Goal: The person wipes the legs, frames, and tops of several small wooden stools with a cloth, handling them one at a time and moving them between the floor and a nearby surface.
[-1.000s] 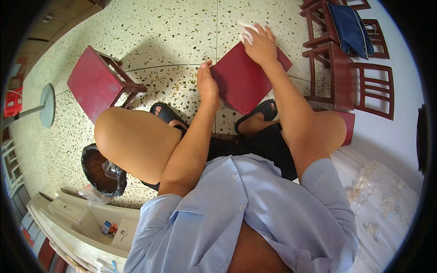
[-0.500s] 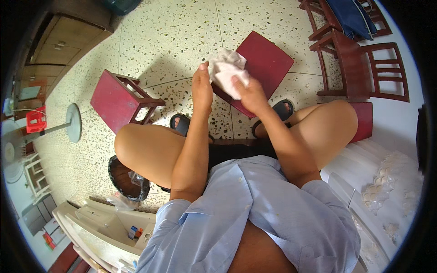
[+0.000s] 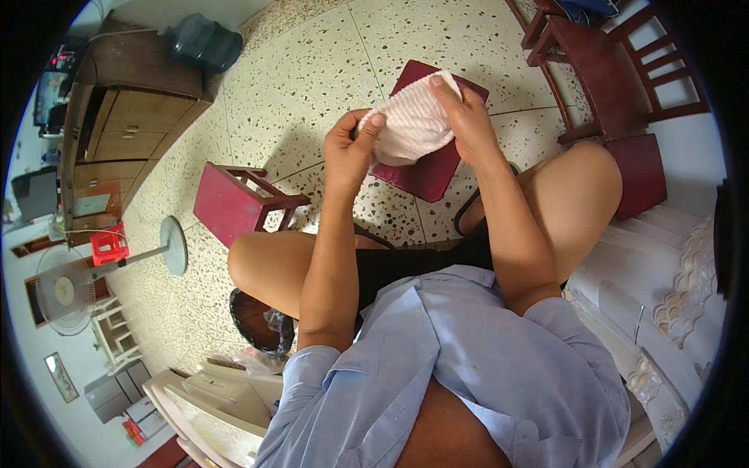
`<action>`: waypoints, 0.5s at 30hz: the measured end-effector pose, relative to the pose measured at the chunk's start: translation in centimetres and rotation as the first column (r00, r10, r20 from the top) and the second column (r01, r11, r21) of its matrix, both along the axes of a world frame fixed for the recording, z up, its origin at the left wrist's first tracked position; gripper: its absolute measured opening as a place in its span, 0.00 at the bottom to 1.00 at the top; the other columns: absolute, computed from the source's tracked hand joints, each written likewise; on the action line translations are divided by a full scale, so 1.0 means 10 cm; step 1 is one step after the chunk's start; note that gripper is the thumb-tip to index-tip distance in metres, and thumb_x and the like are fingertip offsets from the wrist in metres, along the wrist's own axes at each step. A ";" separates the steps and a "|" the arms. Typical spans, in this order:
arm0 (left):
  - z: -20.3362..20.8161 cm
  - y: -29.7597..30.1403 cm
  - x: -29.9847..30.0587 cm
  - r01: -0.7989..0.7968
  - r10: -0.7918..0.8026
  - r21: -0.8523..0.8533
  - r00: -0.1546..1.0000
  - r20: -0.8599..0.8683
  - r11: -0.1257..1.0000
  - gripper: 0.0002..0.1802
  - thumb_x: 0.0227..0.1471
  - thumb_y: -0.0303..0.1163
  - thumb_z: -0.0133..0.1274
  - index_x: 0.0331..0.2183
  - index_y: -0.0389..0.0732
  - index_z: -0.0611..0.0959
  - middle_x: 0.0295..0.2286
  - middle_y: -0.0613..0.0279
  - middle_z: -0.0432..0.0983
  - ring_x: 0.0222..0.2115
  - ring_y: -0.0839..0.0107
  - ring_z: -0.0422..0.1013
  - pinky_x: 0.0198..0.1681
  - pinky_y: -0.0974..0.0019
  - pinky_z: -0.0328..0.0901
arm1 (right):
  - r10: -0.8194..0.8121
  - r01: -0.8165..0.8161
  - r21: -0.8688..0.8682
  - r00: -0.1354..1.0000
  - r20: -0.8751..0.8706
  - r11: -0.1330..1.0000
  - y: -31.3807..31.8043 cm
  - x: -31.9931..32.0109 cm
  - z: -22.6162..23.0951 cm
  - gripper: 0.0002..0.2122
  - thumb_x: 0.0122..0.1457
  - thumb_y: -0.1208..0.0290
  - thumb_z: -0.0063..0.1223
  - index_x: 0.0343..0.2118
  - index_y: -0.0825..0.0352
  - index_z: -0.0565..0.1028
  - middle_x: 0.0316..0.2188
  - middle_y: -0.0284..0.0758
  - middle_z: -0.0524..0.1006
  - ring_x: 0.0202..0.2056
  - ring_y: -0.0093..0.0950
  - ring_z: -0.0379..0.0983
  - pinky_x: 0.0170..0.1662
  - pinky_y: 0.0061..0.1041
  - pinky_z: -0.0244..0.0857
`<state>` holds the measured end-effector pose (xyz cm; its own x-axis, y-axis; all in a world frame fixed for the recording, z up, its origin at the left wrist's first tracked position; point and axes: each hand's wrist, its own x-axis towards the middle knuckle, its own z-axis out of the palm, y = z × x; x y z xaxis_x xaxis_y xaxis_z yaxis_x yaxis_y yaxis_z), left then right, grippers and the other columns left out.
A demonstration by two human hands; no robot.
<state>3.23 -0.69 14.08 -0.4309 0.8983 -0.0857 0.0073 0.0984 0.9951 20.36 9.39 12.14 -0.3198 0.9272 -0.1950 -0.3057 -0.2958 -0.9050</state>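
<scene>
The step in hand looks like opening out a ribbed cloth (image 3: 413, 121), pale pink to white, between both hands. It is stretched from one hand to the other over the left part of a dark red stool (image 3: 433, 175), hiding much of the left edge of the seat; the right and near corners of the seat show bare. Whether any of the cloth's lower edge touches the seat, I cannot tell.

The left hand (image 3: 349, 152) holds the cloth's left end, just beyond the stool's left edge: the thumb lies along the near face and the fingers are bent, pinching the fabric, though their tips are partly hidden. The right hand (image 3: 472, 125) is above the seat, nearer its right corner; its thumb presses the cloth's upper right corner against fingers set behind it. Between the two grips the cloth is fairly flat, with its lower edge curving.

As a judgement, the next move calls for keeping both pinches firm and the hands level, so that the cloth neither bunches nor slips from one side. If it is to be folded, one hand would have to carry its end across to the other; if laid on the stool, both would need to lower together, clear of the near corner.
</scene>
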 end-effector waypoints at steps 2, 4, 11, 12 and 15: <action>0.14 0.00 -0.04 -0.022 0.020 0.060 0.999 0.034 0.998 0.12 0.54 0.35 0.63 0.35 0.37 0.84 0.25 0.69 0.77 0.26 0.82 0.67 0.32 0.76 0.63 | 0.005 -0.005 0.030 1.000 0.004 1.000 -0.01 0.03 0.12 0.22 0.60 0.53 0.60 0.42 0.73 0.77 0.36 0.35 0.79 0.36 0.21 0.72 0.41 0.20 0.65; 0.15 0.00 -0.13 -0.012 0.009 0.030 0.995 0.100 0.999 0.11 0.55 0.35 0.62 0.36 0.37 0.83 0.28 0.68 0.78 0.29 0.80 0.69 0.35 0.75 0.64 | 0.055 -0.056 0.064 0.998 0.019 0.996 0.00 0.10 0.30 0.22 0.57 0.56 0.64 0.41 0.75 0.77 0.36 0.37 0.79 0.36 0.23 0.74 0.41 0.21 0.67; 0.00 0.10 -0.23 -0.047 0.054 -0.028 0.900 0.432 0.999 0.08 0.57 0.32 0.58 0.38 0.40 0.82 0.32 0.62 0.80 0.33 0.74 0.74 0.38 0.68 0.70 | 0.134 -0.159 0.045 0.929 0.344 0.986 0.11 0.31 0.08 0.27 0.51 0.55 0.67 0.46 0.73 0.75 0.41 0.47 0.77 0.41 0.33 0.77 0.46 0.28 0.70; -0.20 0.13 -0.30 -0.098 0.099 -0.197 0.995 -0.004 0.976 0.09 0.57 0.32 0.58 0.40 0.42 0.81 0.34 0.61 0.80 0.33 0.71 0.75 0.39 0.66 0.71 | 0.134 -0.157 0.040 0.929 0.344 0.987 0.12 0.29 0.03 0.27 0.51 0.55 0.67 0.46 0.73 0.75 0.41 0.47 0.77 0.41 0.33 0.77 0.46 0.28 0.70; -0.77 0.12 -0.60 -0.259 -0.178 -0.369 0.550 -0.816 0.893 0.17 0.60 0.42 0.53 0.49 0.49 0.79 0.43 0.51 0.77 0.41 0.60 0.75 0.46 0.59 0.71 | -0.186 -0.146 0.257 0.379 0.907 0.955 0.17 0.20 -0.06 0.34 0.54 0.46 0.60 0.52 0.74 0.71 0.52 0.54 0.69 0.50 0.44 0.72 0.53 0.38 0.67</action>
